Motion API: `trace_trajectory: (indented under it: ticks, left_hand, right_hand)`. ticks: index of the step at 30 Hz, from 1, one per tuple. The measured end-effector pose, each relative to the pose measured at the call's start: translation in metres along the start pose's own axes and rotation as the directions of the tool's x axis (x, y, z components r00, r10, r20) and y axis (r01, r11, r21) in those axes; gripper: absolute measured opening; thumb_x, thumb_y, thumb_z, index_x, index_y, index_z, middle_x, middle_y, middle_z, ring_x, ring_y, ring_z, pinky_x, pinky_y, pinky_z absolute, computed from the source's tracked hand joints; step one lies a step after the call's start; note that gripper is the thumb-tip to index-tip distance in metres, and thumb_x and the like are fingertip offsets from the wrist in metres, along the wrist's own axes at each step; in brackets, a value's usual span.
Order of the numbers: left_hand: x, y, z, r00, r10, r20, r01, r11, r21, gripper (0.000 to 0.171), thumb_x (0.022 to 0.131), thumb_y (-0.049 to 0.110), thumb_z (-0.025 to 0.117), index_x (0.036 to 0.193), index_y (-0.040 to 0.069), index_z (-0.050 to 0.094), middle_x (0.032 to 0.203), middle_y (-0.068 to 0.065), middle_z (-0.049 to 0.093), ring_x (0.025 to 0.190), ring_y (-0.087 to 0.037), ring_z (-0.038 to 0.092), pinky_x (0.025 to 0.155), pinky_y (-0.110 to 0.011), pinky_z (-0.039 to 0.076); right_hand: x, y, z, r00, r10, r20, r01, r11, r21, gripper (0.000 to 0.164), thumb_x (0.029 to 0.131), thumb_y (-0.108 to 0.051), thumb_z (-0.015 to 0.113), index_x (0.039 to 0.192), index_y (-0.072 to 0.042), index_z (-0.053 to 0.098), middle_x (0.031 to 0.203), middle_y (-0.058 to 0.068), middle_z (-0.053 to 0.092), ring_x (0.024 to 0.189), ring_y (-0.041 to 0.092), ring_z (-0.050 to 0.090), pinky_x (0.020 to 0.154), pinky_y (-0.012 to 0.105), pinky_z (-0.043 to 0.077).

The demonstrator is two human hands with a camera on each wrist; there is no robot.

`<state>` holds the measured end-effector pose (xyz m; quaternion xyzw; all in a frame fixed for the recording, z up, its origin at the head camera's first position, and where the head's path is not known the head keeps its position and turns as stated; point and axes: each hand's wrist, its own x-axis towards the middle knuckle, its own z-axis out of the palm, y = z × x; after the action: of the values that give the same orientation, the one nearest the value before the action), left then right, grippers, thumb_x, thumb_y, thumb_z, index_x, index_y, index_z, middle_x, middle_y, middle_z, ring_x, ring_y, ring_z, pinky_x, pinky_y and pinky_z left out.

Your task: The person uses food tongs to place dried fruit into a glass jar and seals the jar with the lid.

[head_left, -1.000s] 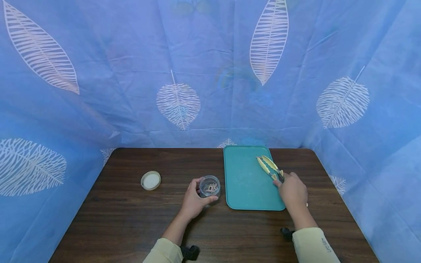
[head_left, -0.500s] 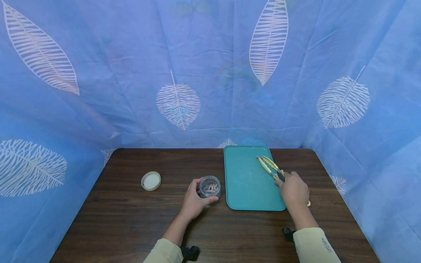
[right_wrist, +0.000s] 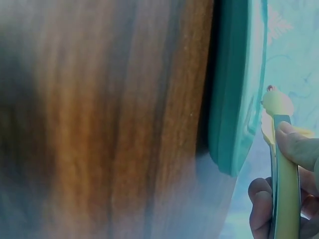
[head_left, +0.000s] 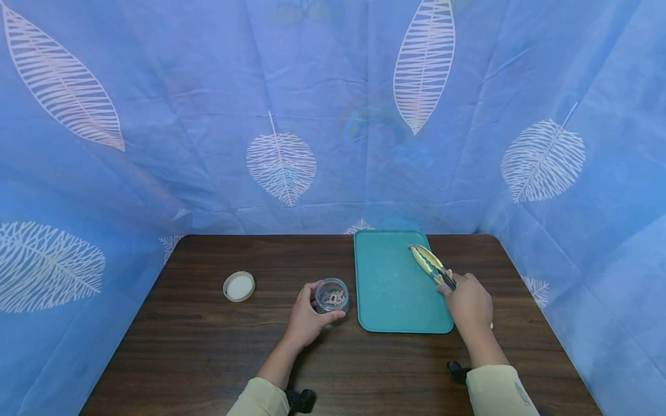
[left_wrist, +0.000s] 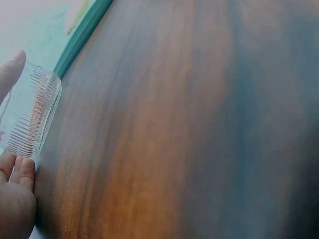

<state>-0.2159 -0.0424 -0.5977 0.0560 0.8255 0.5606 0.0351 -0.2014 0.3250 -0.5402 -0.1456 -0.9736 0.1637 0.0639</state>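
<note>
My left hand (head_left: 306,319) holds a clear ribbed glass jar (head_left: 332,296), thumb on the near side and fingers on the far side. Several small pale pieces (head_left: 334,298) lie in the bottom of the open jar. In my right hand (head_left: 470,303) is a pair of yellow tongs (head_left: 429,263), pointing up and left over the teal tray (head_left: 387,294). Its two arms are close together, with a small pinkish piece (right_wrist: 270,88) at the tips in the right wrist view. The thumb (right_wrist: 294,144) presses along one tong arm while the fingers curl round the other side.
A round lid (head_left: 239,286) with a white inside lies on the brown wooden table (head_left: 198,341), left of the jar. The tray stands close to the jar's right. Behind the table's far edge hangs a blue leaf-patterned cloth (head_left: 343,162).
The tongs' arms have come closer together, and their tips have shifted slightly right. My right hand has drifted a little to the right; the left hand and jar stay put.
</note>
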Motion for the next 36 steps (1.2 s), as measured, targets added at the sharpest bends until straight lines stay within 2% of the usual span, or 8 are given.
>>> trace_trajectory:
  ticks: [6, 13, 20, 28, 36]
  left_hand:
    - [0.000, 0.000, 0.000, 1.000, 0.001, -0.001, -0.001, 1.000, 0.002, 0.084, 0.083, 0.036, 0.097, 0.150, 0.012, 0.053, 0.144, -0.014, 0.060, 0.131, -0.031, 0.061, 0.115, -0.053, 0.051]
    - [-0.002, 0.000, 0.000, 1.000, -0.003, -0.001, 0.003, 1.000, 0.003, 0.086, 0.083, 0.036, 0.098, 0.151, 0.012, 0.052, 0.144, -0.014, 0.060, 0.131, -0.030, 0.061, 0.115, -0.053, 0.051]
    - [-0.002, 0.001, 0.000, 1.000, -0.002, -0.001, 0.002, 1.000, 0.001, 0.085, 0.083, 0.036, 0.097, 0.151, 0.012, 0.053, 0.144, -0.013, 0.060, 0.131, -0.030, 0.061, 0.114, -0.053, 0.051]
    - [-0.002, 0.002, 0.000, 1.000, 0.002, 0.001, -0.002, 1.000, -0.001, 0.084, 0.083, 0.036, 0.097, 0.150, 0.012, 0.052, 0.145, -0.013, 0.060, 0.131, -0.029, 0.060, 0.115, -0.053, 0.050]
    - [-0.003, 0.001, 0.000, 1.000, -0.003, 0.005, 0.003, 1.000, 0.000, 0.085, 0.084, 0.036, 0.097, 0.152, 0.013, 0.052, 0.144, -0.013, 0.060, 0.131, -0.030, 0.060, 0.114, -0.053, 0.051]
  right_hand:
    - [-0.008, -0.001, -0.003, 1.000, 0.011, 0.013, -0.012, 0.999, 0.044, 0.057, 0.101, -0.033, 0.079, 0.141, 0.006, 0.067, 0.115, 0.030, 0.070, 0.092, 0.045, 0.070, 0.073, 0.054, 0.056]
    - [-0.019, -0.004, -0.002, 0.999, 0.031, 0.009, -0.032, 0.998, 0.056, 0.059, 0.100, -0.034, 0.080, 0.141, 0.006, 0.067, 0.114, 0.028, 0.070, 0.086, 0.038, 0.067, 0.068, 0.048, 0.052]
    - [-0.033, -0.013, -0.004, 0.999, 0.043, -0.007, -0.042, 0.996, 0.082, 0.063, 0.100, -0.034, 0.080, 0.144, 0.008, 0.064, 0.131, 0.031, 0.068, 0.105, 0.050, 0.070, 0.081, 0.059, 0.057]
    - [-0.040, -0.016, -0.005, 1.000, 0.017, -0.023, -0.015, 0.996, 0.092, 0.062, 0.098, -0.034, 0.082, 0.143, 0.006, 0.066, 0.128, 0.029, 0.071, 0.094, 0.040, 0.071, 0.073, 0.052, 0.055]
    - [-0.053, -0.024, -0.007, 0.998, -0.028, -0.050, 0.034, 0.993, 0.113, 0.060, 0.096, -0.032, 0.085, 0.140, 0.006, 0.068, 0.120, 0.026, 0.073, 0.073, 0.024, 0.060, 0.057, 0.032, 0.042]
